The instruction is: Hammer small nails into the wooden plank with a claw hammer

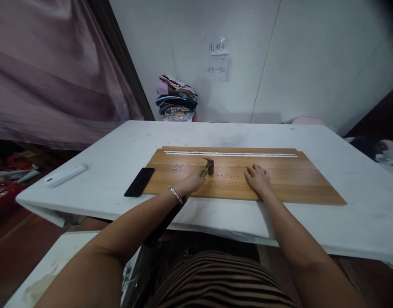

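Note:
My left hand [193,181], with a silver bracelet at its wrist, is closed around the handle of a claw hammer [210,166]. The hammer's head is over a wooden board [299,182], at the left end of a short row of nails [226,176]; whether it touches one I cannot tell. To the right of that row, my right hand [258,179] rests on the board, palm down and fingers spread. A small pile of loose nails [178,167] lies on the board left of the hammer. Two white strips [231,155] run along the board's far side.
A black phone [140,182] lies at the board's left edge, partly against it. Farther left on the white-covered table [100,147] is a white rod-like object [67,175]. Folded cloths [177,98] are stacked behind the table, by the wall.

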Available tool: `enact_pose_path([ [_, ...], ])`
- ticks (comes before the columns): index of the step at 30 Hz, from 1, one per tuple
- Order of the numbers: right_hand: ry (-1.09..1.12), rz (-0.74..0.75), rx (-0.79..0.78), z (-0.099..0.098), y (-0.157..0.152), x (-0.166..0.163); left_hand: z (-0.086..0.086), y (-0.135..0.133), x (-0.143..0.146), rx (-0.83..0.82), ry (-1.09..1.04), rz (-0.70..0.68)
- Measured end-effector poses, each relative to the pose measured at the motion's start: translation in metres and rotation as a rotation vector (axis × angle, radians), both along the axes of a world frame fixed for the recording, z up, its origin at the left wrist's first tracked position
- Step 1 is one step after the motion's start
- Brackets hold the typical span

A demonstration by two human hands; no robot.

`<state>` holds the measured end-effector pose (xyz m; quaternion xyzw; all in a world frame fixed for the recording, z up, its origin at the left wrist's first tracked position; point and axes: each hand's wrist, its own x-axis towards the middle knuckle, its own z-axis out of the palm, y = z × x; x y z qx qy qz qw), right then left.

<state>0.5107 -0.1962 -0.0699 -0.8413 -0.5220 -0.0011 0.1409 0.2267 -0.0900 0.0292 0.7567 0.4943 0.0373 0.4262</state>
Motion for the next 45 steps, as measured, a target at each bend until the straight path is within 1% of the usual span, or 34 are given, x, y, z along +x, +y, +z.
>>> enact_pose_path([
  [2,0.004,0.001,-0.001,0.001,0.000,0.000,0.002,-0.001,0.000,0.000,0.009,0.010],
  [7,0.007,-0.007,-0.012,0.002,0.000,-0.001,0.013,-0.004,0.003,0.021,-0.022,0.005],
  [10,0.003,-0.006,-0.017,0.002,0.000,-0.001,0.016,-0.004,0.004,0.033,-0.028,0.010],
  [20,0.013,0.006,-0.005,0.004,-0.001,-0.002,0.006,-0.004,0.002,-0.005,-0.022,0.014],
  [24,0.017,0.001,-0.005,0.003,-0.001,-0.001,0.009,-0.004,0.001,-0.002,-0.040,0.002],
  [30,0.002,-0.008,-0.006,0.000,0.000,-0.001,0.015,-0.006,0.003,0.027,-0.011,0.022],
  [33,0.001,-0.003,-0.012,0.000,0.000,-0.001,0.012,-0.003,0.002,0.020,-0.020,0.008],
  [38,0.002,0.000,-0.014,0.001,0.000,-0.001,-0.002,0.003,0.000,0.009,-0.024,-0.013],
  [40,0.003,-0.001,-0.008,0.001,0.000,-0.002,-0.005,0.003,-0.001,0.011,-0.027,-0.013],
  [42,0.003,-0.001,0.000,0.002,0.000,-0.002,-0.005,0.003,-0.001,0.009,-0.029,-0.010],
  [45,0.006,-0.002,0.000,0.002,0.000,-0.002,0.000,0.001,0.000,0.005,-0.024,-0.006],
])
